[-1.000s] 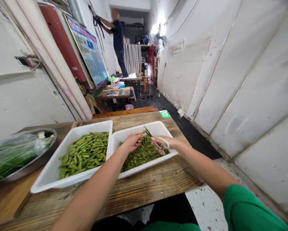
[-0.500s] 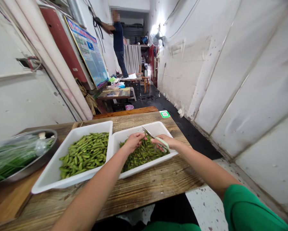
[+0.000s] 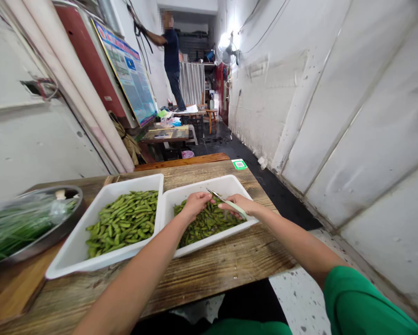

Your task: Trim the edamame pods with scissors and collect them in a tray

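Over the right white tray (image 3: pixel 191 250), my right hand (image 3: pixel 237 204) grips a pair of scissors (image 3: pixel 235 208) with pale green handles. Their blades point left toward my left hand (image 3: pixel 197 204), whose fingertips are pinched together at the blade tips. A green pod seems to be in that pinch, though it is small and partly hidden. Below both hands lie darker green edamame pods (image 3: pixel 209 222) inside the tray. Touching it on the left is another white tray (image 3: pixel 65 265), which holds a heap of brighter edamame pods (image 3: pixel 125 221).
A metal bowl (image 3: pixel 78 197) with bagged green stalks (image 3: pixel 23 228) stands at the left of the wooden table (image 3: pixel 229 265). A green code card (image 3: pixel 239 164) lies at the far corner. Further back, a person (image 3: pixel 172 56) stands raised, reaching toward wall straps.
The scissors have turned in my right hand and their blades look closed together now. My left hand has barely moved.
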Demonstrator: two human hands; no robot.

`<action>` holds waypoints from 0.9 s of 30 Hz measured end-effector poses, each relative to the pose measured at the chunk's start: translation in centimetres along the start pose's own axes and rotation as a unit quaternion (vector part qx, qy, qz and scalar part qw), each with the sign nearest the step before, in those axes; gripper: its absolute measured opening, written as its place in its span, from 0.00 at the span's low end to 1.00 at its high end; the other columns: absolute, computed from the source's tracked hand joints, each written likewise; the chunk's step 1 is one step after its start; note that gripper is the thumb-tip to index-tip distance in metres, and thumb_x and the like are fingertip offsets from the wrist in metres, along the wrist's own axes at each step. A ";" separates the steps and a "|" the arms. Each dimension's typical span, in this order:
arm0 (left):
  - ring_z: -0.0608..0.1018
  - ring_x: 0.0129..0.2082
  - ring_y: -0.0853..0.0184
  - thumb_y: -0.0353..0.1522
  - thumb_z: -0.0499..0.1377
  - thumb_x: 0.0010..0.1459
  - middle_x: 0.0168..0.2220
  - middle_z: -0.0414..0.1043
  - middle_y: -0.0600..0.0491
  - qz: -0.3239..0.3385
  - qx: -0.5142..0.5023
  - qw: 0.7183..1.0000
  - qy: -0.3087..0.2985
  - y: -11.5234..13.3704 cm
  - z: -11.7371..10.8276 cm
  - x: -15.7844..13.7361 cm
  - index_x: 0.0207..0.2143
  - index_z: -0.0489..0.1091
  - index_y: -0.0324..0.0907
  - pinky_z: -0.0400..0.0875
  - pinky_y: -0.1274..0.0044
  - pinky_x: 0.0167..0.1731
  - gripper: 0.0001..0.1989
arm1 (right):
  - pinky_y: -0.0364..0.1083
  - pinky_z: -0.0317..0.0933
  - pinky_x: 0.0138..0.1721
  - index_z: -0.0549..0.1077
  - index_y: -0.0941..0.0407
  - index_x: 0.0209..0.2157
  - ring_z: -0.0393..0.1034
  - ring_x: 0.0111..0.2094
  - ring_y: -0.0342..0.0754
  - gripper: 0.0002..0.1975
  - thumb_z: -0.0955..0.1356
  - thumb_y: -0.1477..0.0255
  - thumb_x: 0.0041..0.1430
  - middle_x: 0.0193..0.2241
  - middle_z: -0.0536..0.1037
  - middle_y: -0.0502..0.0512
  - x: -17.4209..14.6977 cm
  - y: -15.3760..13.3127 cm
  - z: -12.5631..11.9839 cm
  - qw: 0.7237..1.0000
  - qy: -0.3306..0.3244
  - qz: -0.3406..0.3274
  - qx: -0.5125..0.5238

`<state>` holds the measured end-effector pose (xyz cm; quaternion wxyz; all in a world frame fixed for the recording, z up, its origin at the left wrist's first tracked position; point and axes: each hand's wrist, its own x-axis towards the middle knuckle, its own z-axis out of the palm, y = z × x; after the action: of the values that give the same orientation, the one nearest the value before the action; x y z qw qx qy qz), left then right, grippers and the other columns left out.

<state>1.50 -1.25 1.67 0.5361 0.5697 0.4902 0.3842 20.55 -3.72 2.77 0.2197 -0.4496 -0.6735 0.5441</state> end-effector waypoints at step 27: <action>0.52 0.12 0.82 0.36 0.54 0.51 0.34 0.71 0.46 -0.091 -0.117 0.979 -0.139 4.3 -2.0 -1.2 0.33 0.66 0.37 0.46 0.86 0.12 0.11 | 0.37 0.48 0.07 0.62 0.58 0.20 0.52 0.08 0.36 0.20 0.67 0.56 0.44 0.09 0.59 0.43 0.6 0.6 -0.5 0.990 0.125 -0.023 0.065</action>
<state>-0.04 -1.69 6.23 0.6951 0.5038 0.4120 0.3055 20.83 -2.94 2.29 0.3434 -0.4830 -0.6144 0.5209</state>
